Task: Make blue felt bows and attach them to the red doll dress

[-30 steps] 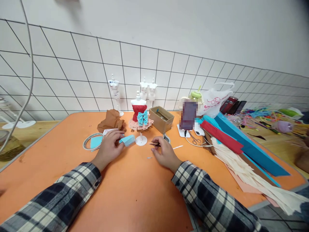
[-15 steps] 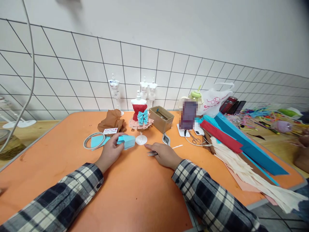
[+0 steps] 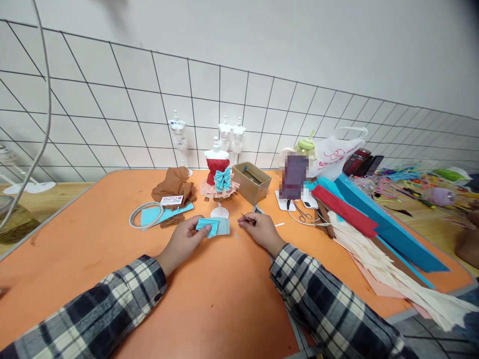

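Observation:
In the head view my left hand (image 3: 187, 238) pinches a folded piece of light blue paper (image 3: 207, 226), its thumb lying on top. A paler flap of it reaches to the right. My right hand (image 3: 264, 230) is closed on a small pointed metal tool (image 3: 247, 218); its kind is mostly hidden by the fingers. Between the hands a thin blue sliver (image 3: 236, 236) appears over the tabletop. Just behind them stands a small white dress form (image 3: 216, 155) in a red bodice (image 3: 214, 171), with a blue bow (image 3: 223, 179) and a pink ruffled skirt (image 3: 208, 190).
To the left lie a tape roll (image 3: 131, 219), a blue sheet (image 3: 149, 215) and brown crumpled paper (image 3: 172, 184). Behind are a cardboard box (image 3: 258, 190) and more dress forms (image 3: 178, 137). On the right are scissors (image 3: 305, 216), a phone (image 3: 294, 174) and long paper strips (image 3: 344, 212).
My left hand has moved right and lifted the folded blue paper, uncovering brown paper on the table. My right hand has risen slightly, turning the tool tip upward. The view has shifted a little.

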`<state>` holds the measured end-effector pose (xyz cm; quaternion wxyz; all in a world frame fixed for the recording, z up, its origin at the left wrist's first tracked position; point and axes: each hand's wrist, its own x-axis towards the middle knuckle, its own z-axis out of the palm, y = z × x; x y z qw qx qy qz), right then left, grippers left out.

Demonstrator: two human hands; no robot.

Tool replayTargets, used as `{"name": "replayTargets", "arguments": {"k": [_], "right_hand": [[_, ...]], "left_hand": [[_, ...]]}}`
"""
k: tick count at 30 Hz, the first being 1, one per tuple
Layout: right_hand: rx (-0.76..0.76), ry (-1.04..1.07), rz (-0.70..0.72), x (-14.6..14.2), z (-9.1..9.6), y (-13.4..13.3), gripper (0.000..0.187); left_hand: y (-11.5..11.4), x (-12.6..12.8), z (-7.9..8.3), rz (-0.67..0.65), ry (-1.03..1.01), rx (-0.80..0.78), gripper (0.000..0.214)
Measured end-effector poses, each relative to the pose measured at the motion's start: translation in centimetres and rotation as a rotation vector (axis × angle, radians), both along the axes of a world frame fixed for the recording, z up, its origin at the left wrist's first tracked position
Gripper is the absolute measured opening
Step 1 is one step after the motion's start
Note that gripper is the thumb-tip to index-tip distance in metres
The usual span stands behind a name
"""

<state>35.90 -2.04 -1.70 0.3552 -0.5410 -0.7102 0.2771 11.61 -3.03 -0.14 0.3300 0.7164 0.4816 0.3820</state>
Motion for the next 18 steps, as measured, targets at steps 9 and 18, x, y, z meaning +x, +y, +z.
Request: {"name": "replayTargets", "arguments": {"k": [9, 18], "right_hand": [[-0.043, 0.283, 0.09, -1.2, 0.7, -1.2, 0.033], [-0.22, 0.334, 0.156, -2.5, 1.5, -2.4, 0.024]], "left_hand": [[0.0, -0.1, -0.1, -0.043, -0.17, -0.074, 0.023], [-1.3, 1.3, -0.6, -0.228, -0.137, -0.154, 0.024]]}}
